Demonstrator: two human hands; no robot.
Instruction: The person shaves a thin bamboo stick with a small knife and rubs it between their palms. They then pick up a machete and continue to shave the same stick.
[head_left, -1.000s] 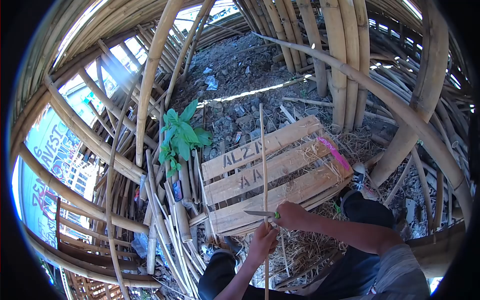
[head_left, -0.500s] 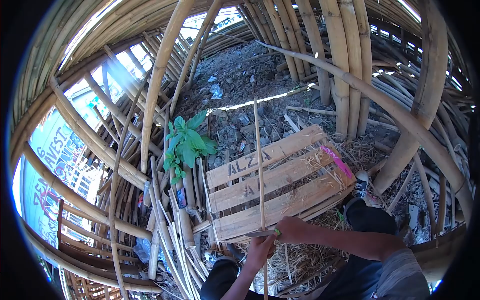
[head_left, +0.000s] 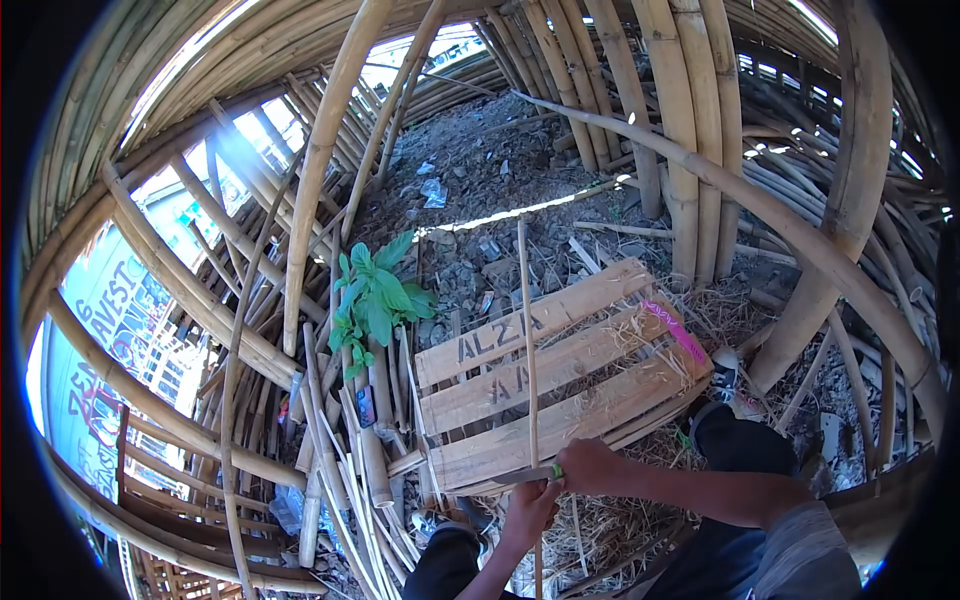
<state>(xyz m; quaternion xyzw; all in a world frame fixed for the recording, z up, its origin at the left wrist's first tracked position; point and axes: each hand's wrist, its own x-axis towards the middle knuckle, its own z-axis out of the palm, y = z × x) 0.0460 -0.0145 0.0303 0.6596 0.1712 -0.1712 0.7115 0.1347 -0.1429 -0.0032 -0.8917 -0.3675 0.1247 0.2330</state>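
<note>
A long thin bamboo strip (head_left: 529,340) runs up from between my legs, crossing in front of a slatted wooden crate (head_left: 575,350) with black stencilled letters. My left hand (head_left: 528,512) is closed around the strip's lower part, just under the crate's near edge. Right above it, my right hand (head_left: 588,466) grips a knife by its handle, of which a bit of green shows. The knife blade (head_left: 520,476) points left and lies across the strip, close over my left fingers.
Straw and shavings (head_left: 640,505) cover the ground beneath my hands. Cut bamboo pieces (head_left: 330,450) and a leafy green plant (head_left: 375,300) are left of the crate. Thick bamboo poles (head_left: 690,150) rise behind it, and a long slanting pole (head_left: 760,200) crosses at right.
The bamboo strip has slid down toward me, its top end now lower and slightly to the right. Both hands and the knife have shifted slightly right and down.
</note>
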